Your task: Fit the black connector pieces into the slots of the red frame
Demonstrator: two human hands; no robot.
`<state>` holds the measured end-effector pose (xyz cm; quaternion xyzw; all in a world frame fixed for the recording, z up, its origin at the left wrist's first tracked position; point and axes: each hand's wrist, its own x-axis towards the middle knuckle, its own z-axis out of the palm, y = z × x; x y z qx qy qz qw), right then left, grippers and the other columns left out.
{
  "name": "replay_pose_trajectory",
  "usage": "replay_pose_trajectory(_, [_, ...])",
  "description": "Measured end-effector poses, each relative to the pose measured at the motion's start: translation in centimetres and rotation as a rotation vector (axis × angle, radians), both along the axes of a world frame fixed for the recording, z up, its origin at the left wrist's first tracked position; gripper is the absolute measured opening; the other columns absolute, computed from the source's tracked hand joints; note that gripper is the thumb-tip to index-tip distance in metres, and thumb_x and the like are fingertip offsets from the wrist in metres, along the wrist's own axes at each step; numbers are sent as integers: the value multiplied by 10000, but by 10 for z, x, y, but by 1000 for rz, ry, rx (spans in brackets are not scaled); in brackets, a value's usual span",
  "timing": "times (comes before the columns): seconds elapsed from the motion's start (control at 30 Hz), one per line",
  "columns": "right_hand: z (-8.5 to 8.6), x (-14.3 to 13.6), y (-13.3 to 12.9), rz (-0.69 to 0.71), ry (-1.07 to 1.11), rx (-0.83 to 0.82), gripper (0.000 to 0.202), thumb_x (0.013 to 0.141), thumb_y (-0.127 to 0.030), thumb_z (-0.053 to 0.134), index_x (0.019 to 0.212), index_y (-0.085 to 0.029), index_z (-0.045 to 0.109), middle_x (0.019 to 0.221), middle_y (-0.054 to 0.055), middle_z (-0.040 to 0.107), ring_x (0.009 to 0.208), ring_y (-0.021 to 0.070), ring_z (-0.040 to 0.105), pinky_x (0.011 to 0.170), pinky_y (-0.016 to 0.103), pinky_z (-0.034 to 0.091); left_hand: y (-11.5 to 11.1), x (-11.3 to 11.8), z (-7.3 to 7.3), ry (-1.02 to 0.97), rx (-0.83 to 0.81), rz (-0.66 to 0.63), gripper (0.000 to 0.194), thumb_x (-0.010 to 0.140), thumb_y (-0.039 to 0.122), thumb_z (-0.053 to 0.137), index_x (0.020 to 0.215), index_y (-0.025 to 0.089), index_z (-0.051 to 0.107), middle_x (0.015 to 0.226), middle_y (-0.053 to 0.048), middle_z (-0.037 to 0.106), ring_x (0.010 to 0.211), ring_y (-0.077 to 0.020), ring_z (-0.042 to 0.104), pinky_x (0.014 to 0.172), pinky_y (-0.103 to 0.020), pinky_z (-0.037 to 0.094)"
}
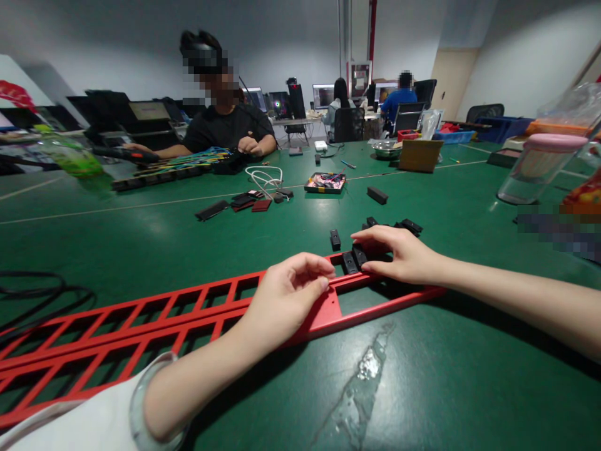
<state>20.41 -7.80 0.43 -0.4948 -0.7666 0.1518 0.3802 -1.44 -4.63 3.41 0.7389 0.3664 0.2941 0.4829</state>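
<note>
A long red frame with slanted slots lies across the green table. Near its right end, two small black blocks stand side by side in an opening. My right hand pinches the right-hand block between thumb and fingers. Just left of the blocks, my left hand rests at the frame's upper rail with its fingers curled and thumb close to the fingertips; whether it holds anything small cannot be made out. One loose black block lies behind the frame, and several more lie behind my right hand.
Across the table, a person sits by a bundle of coloured wires. A small tray, dark pads and a black bar lie beyond the frame. A pink-lidded cup stands at the right.
</note>
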Motion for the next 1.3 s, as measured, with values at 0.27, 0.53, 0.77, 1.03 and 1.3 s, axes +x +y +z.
replay_pose_trajectory(0.27, [1,0,-1,-5,-17,-8,464,680,-245,634,1128,-183,532,1054,84,599,924,194,589,823,364,483,1,0,-1,0,-10,-7,177,664,248,632,804,147,593,789,-37,630,708,-147,584,680,-274,468])
replay_pose_trajectory(0.53, [1,0,-1,-7,-32,-5,474,670,-238,639,1130,-195,533,1059,76,599,940,196,584,834,366,476,-1,1,1,23,20,-1,153,664,259,607,773,155,577,750,-29,612,717,-155,575,682,-280,467])
replay_pose_trajectory(0.77, [1,0,0,-5,-41,-7,471,676,-242,637,1132,-191,531,1065,78,597,945,193,581,837,359,476,-2,1,3,21,14,-13,83,681,225,575,713,159,537,684,5,571,638,-123,548,629,-252,455])
replay_pose_trajectory(1.03, [2,-1,-1,1,-30,-14,472,676,-238,637,1133,-188,530,1077,80,595,954,195,582,845,364,474,-1,1,1,-2,-5,-21,158,682,290,619,749,156,569,688,-5,593,636,-127,559,607,-238,452])
replay_pose_trajectory(1.3, [2,-1,-1,14,-47,-22,462,682,-230,635,1129,-170,532,1077,76,603,958,179,584,868,339,460,-2,-1,3,50,0,-22,189,713,337,599,742,151,579,638,12,578,556,-98,514,515,-192,394])
